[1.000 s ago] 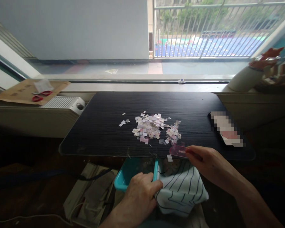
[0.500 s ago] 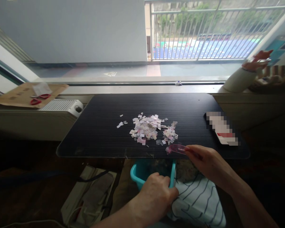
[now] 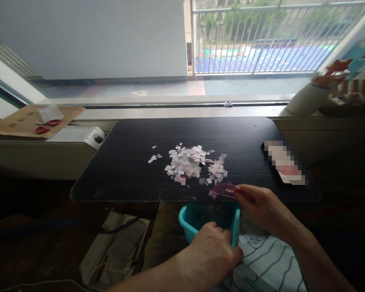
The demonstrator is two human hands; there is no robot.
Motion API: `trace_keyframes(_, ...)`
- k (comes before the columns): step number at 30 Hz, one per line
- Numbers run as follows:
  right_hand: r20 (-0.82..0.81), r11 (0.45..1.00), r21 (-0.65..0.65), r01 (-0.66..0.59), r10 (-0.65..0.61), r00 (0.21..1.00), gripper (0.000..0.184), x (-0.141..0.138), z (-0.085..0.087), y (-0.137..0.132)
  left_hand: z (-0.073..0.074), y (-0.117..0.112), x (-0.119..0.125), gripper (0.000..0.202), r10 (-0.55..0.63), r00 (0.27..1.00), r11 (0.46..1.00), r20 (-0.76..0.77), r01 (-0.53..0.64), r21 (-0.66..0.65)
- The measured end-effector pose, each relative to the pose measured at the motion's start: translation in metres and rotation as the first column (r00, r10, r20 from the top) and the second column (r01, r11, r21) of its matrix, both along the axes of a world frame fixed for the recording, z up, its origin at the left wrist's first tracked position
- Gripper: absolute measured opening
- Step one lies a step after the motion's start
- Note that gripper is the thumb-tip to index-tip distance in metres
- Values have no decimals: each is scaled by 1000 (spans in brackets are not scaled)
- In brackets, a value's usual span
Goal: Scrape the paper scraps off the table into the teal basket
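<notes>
My left hand [image 3: 211, 253] is closed on the near rim of a teal plastic bin [image 3: 190, 221], held just under the front edge of the black tabletop [image 3: 124, 162]. My right hand [image 3: 260, 202] pinches a small translucent pink plastic piece [image 3: 223, 190] that rests on the table's front edge, right above the bin. A pile of small white and pink paper scraps [image 3: 191, 164] lies in the middle of the tabletop, just beyond the pink piece. Some scraps show inside the bin.
A blurred-out card [image 3: 284, 162] lies at the table's right. Red scissors [image 3: 45, 125] rest on a brown envelope [image 3: 24, 119] on the left sill, beside a white radiator [image 3: 76, 136]. Another person's sleeve and hand [image 3: 318, 91] lean on the right sill. A bag [image 3: 115, 247] sits on the floor.
My left hand has carried the teal bin to the right, so it now sits under the pink piece. My right hand and the pink piece have barely shifted.
</notes>
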State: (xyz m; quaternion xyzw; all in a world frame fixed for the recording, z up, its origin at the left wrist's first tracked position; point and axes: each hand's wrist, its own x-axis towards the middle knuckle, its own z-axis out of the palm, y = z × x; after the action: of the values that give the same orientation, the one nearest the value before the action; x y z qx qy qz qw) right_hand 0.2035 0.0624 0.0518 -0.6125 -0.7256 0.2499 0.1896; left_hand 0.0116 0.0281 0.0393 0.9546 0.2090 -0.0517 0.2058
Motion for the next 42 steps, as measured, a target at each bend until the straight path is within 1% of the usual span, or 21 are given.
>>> trace_keyframes(4, -8, 999, 28, 43, -43, 999, 22, 1, 1, -1, -1, 1, 0, 12, 6, 1000, 1000, 6, -6, 13)
trace_keyframes(7, -29, 1000, -11, -2, 1, 1000, 24, -4, 5, -3, -2, 1, 2, 10, 2, 1000, 1000, -3, -2, 13)
trace_keyframes(10, 2, 999, -27, -19, 19, 1000, 26, -3, 7, -5, -2, 0, 3, 11, 0, 1000, 1000, 3, 0, 7)
trace_keyframes(12, 46, 999, 14, 31, -32, 998, 26, 5, 6, -5, -2, 0, 3, 11, -6, 1000, 1000, 4, 6, 7)
trace_keyframes(15, 81, 978, 131, 161, -173, 982, 26, 23, -2, -5, 0, -1, 3, 9, -8, 1000, 1000, 5, 8, 17)
trace_keyframes(17, 89, 968, 154, 200, -215, 973, 27, 32, -7, -7, 1, 0, 3, 10, -9, 1000, 1000, 0, 9, 12)
trace_keyframes(19, 66, 979, 116, 168, -177, 982, 27, 34, -9, -12, 3, 1, 4, 12, -13, 1000, 1000, -7, 13, 1)
trace_keyframes(22, -13, 999, -1, 32, -32, 999, 25, 27, -6, -20, 4, 3, 5, 14, -17, 1000, 1000, -18, 17, -11)
trace_keyframes(23, -35, 1000, -22, 6, -6, 999, 26, 24, -5, -22, 4, 3, 5, 14, -14, 1000, 1000, -21, 14, -9)
trace_keyframes(24, -51, 1000, -24, 3, -4, 999, 26, 21, -5, -22, 4, 3, 5, 14, -11, 1000, 1000, -24, 11, -7)
trace_keyframes(27, -82, 998, 45, 53, -49, 995, 25, 15, -7, -19, 4, 2, 5, 13, -1, 1000, 1000, -22, 1, -9)
trace_keyframes(28, -92, 997, 55, 49, -44, 995, 24, 14, -8, -17, 4, 2, 4, 13, 2, 1000, 1000, -19, -2, -11)
trace_keyframes(29, -103, 999, 47, 24, -19, 995, 24, 13, -8, -16, 4, 2, 3, 13, 5, 1000, 1000, -16, -6, -12)
trace_keyframes(32, -131, 997, -29, -76, 72, 989, 25, 11, -7, -14, 4, 1, 1, 13, 18, 1000, 1000, -16, -18, -9)
trace_keyframes(34, -136, 996, -37, -84, 79, 988, 25, 8, -6, -13, 3, 1, 0, 12, 22, 1000, 1000, -15, -22, -9)
trace_keyframes(36, -130, 999, 4, -54, 54, 990, 25, 5, -6, -10, 3, 2, 0, 13, 25, 1000, 1000, -11, -25, -10)
trace_keyframes(38, -124, 998, 31, -54, 58, 991, 25, 2, -6, -7, 2, 2, -2, 12, 35, 999, 999, -8, -35, -1)
trace_keyframes(42, -115, 987, -25, -156, 152, 982, 26, -2, -3, -5, 3, 2, -7, 13, 51, 999, 999, -13, -51, 8)
